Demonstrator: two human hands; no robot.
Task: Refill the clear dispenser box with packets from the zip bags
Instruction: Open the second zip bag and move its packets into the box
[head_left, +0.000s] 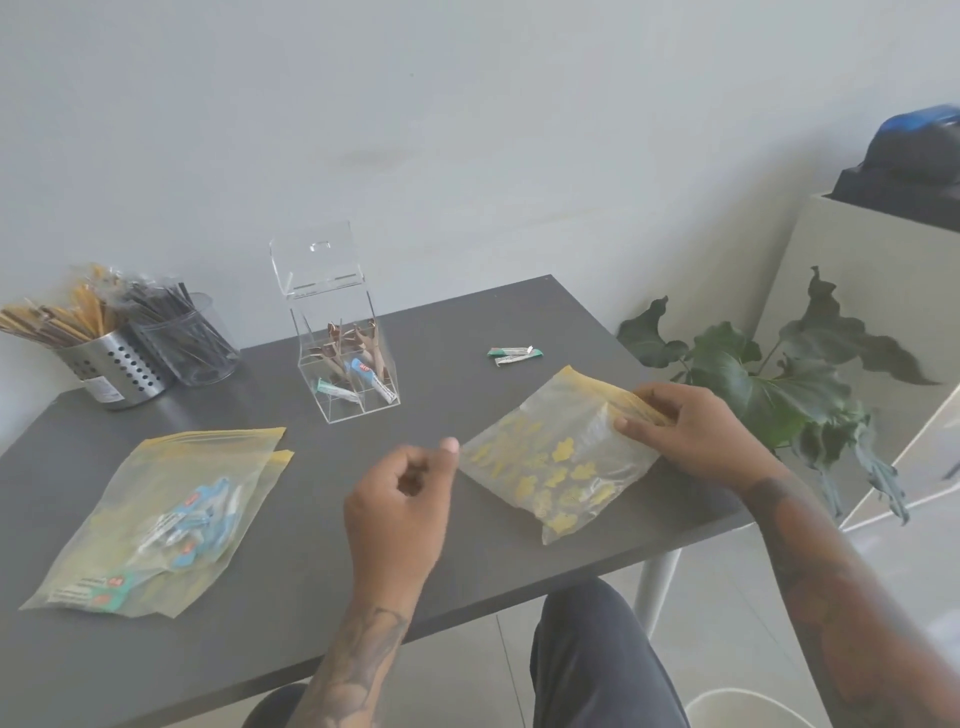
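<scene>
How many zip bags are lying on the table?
3, it seems: one under the right hand at the table's right edge, and two stacked at the left, a packet-filled top one over another peeking out.

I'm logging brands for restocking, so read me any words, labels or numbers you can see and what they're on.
No text is legible.
Blue and green packets in the yellow-tinted zip bag: red logo patches, print blurred.
Packets in the clear acrylic dispenser box: red mark, unreadable.
Two loose green-ended packets: print too small.
Perforated steel holder: white label, unreadable.
</scene>
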